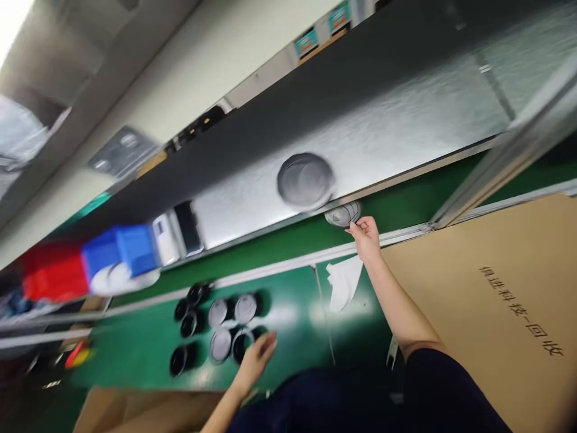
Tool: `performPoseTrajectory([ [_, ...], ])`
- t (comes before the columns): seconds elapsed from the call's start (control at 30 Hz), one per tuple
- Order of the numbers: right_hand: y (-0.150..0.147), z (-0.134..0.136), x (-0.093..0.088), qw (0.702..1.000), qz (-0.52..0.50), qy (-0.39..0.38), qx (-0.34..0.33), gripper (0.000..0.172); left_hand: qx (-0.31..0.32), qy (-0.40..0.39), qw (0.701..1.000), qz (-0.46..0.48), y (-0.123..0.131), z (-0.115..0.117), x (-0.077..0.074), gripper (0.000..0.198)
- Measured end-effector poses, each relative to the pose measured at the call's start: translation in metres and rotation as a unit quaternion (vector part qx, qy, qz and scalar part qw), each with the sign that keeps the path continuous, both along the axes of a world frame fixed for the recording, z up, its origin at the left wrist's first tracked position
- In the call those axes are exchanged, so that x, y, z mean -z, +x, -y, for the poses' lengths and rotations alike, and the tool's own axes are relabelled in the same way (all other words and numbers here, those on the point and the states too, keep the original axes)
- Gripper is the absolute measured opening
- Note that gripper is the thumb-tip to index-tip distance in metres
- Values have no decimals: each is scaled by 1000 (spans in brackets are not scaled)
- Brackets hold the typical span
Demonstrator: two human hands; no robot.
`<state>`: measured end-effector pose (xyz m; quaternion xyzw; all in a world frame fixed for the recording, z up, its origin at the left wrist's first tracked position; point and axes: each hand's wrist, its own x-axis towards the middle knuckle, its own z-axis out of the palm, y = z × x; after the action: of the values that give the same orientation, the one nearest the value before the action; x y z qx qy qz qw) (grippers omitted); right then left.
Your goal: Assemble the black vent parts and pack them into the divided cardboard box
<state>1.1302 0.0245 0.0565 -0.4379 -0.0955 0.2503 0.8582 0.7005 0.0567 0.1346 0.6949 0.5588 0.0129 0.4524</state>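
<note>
My right hand [366, 237] reaches out under the front edge of the metal shelf. Its fingers pinch the near rim of a round grey lid [343, 213], whose far side is partly covered by the shelf edge. Over the green bench, my left hand [258, 361] has its fingers stretched out, slightly blurred, with nothing visible in them. Right beside it stands an uncovered black cup [241, 344]. Several cups are grouped there, some topped with grey lids [246, 308], others black and open [179, 361]. On the shelf above rests a round grey dish [306, 179].
The metal shelf [396, 126] runs across above the bench [297, 337]. White paper [345, 279] lies near my right forearm. A large cardboard box [469, 288] stands at right, beside a metal post [500, 147]. Blue [130, 246] and red bins [54, 267] are at left.
</note>
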Motion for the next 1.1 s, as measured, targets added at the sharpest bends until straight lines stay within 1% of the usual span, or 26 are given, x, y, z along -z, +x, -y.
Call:
performPoseTrajectory([
  [0.03,-26,9,-10,998,16,4,-68,50,-30,-14,999,26,-4,8,-2,42],
  [0.1,-70,25,-30,981,51,-6,-189,46,-86,-46,988,120,3,13,-6,47],
  [0.13,-89,33,-39,968,68,-13,-241,45,-109,-63,975,182,11,11,-9,49],
  [0.17,-106,38,-48,953,86,-18,-288,44,-137,-98,954,247,19,9,-12,51],
  [0.2,-122,43,-57,938,102,-21,-331,43,-159,-140,925,315,26,6,-17,52],
  [0.27,-153,50,-72,905,129,-20,-405,40,-184,-234,849,437,32,3,-31,57],
  [0.3,-167,52,-79,889,141,-21,-435,39,-189,-277,809,482,31,3,-39,62],
  [0.33,-181,53,-86,874,150,-24,-462,38,-191,-315,774,514,26,4,-46,68],
  [0.37,-193,52,-92,860,159,-32,-484,39,-194,-345,747,534,17,7,-52,73],
  [0.4,-205,50,-99,848,170,-45,-500,41,-197,-369,726,545,7,10,-57,76],
  [0.47,-225,42,-112,835,203,-79,-505,45,-212,-395,697,560,-20,19,-62,69],
  [0.53,-246,30,-129,819,255,-109,-502,41,-234,-389,671,586,-49,29,-60,52],
  [0.57,-258,22,-138,800,287,-117,-514,37,-241,-384,659,601,-64,34,-57,48],
  [0.6,-271,15,-147,771,319,-120,-537,35,-238,-385,649,611,-78,38,-53,47],
  [0.63,-287,7,-155,735,353,-116,-568,34,-224,-398,644,614,-92,42,-49,49],
  [0.73,-343,-13,-175,613,461,-72,-638,30,-133,-479,648,577,-132,51,-34,69],
  [0.77,-364,-17,-178,579,490,-53,-649,30,-116,-491,650,569,-146,54,-28,69],
  [0.8,-384,-19,-179,555,513,-36,-654,30,-114,-489,650,571,-160,55,-23,64],
  [0.83,-403,-20,-178,548,532,-24,-645,30,-124,-474,650,581,-173,57,-19,57],
  [0.87,-421,-18,-176,564,548,-20,-618,30,-143,-452,648,596,-186,59,-16,51],
  [0.9,-436,-14,-173,597,563,-23,-571,29,-165,-427,643,614,-197,61,-15,49],
  [0.97,-460,-1,-165,677,585,-39,-445,29,-204,-375,624,654,-219,64,-17,57],
  [1.0,-469,7,-161,705,592,-47,-389,29,-222,-347,610,677,-228,65,-20,63],
  [1.03,-476,15,-156,718,599,-56,-351,30,-238,-319,595,698,-237,66,-25,67],
  [1.07,-482,23,-151,717,608,-63,-334,32,-251,-293,582,716,-244,67,-29,71],
  [1.1,-488,29,-147,708,621,-70,-329,33,-260,-273,573,728,-251,67,-33,74],
])
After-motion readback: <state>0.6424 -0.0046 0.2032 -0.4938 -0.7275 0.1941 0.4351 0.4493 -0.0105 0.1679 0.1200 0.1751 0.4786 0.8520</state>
